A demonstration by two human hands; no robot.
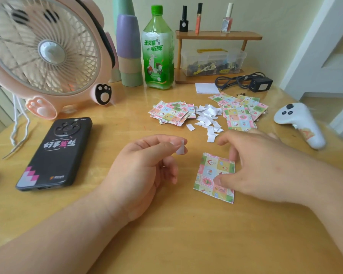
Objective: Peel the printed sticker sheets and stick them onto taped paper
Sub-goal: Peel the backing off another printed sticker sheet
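A small printed sticker sheet (210, 173) with a pastel checked pattern lies flat on the wooden table in front of me. My right hand (265, 167) rests on it, thumb pressing its lower edge and a finger touching its top right corner. My left hand (145, 165) is raised to the left of the sheet and pinches a small white backing strip (181, 148) between thumb and forefinger. Behind lie a left pile of printed sheets (171, 112), a right pile of printed sheets (241, 111) and a heap of white backing scraps (207, 118) between them.
A black phone (55, 153) lies at left, with a pink fan (46, 54) behind it. A green bottle (158, 50), stacked cups (130, 52), a wooden shelf with a clear box (213, 60), a black adapter (260, 84), a white notepad (207, 88) and a white controller (299, 123) stand around the table.
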